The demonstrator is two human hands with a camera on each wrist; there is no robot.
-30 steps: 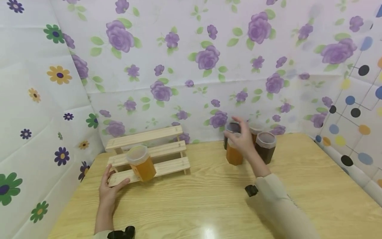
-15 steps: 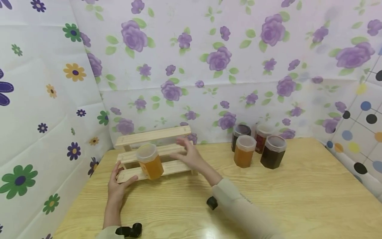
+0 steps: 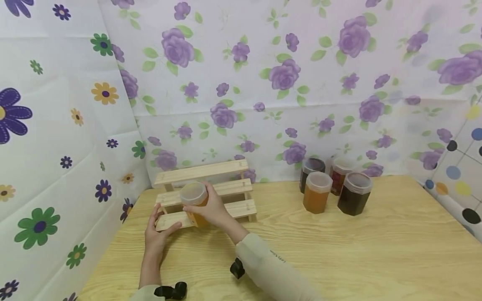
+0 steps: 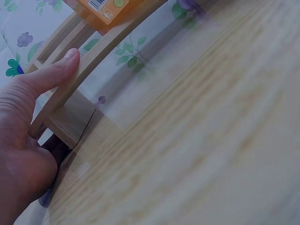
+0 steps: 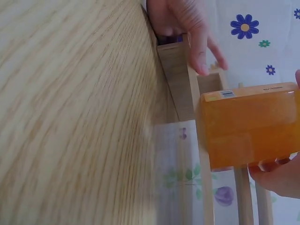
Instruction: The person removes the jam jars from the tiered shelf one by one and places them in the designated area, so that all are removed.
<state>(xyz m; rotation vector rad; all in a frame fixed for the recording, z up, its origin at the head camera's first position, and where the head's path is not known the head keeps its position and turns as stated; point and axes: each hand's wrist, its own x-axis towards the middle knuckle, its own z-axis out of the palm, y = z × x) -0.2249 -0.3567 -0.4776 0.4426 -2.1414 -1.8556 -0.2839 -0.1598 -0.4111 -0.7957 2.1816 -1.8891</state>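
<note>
A wooden three-step rack stands on the table's left side. My left hand grips the left end of its lowest step, thumb on top in the left wrist view. On that step is a jar of orange contents with a frosted lid; its barcode label shows in the left wrist view. My right hand holds this jar from the right, thumb on the near side. The right wrist view shows the jar's orange body with right-hand fingers against it. Part of the jar is hidden behind the right hand.
Back right on the table stand an orange jar, a dark jar, another dark jar and a reddish jar. Floral sheets hang behind and along the sides.
My right hand has moved left from the group of jars to the jar on the rack and now grips it. The left hand keeps its hold on the rack. The head view has shifted slightly.
</note>
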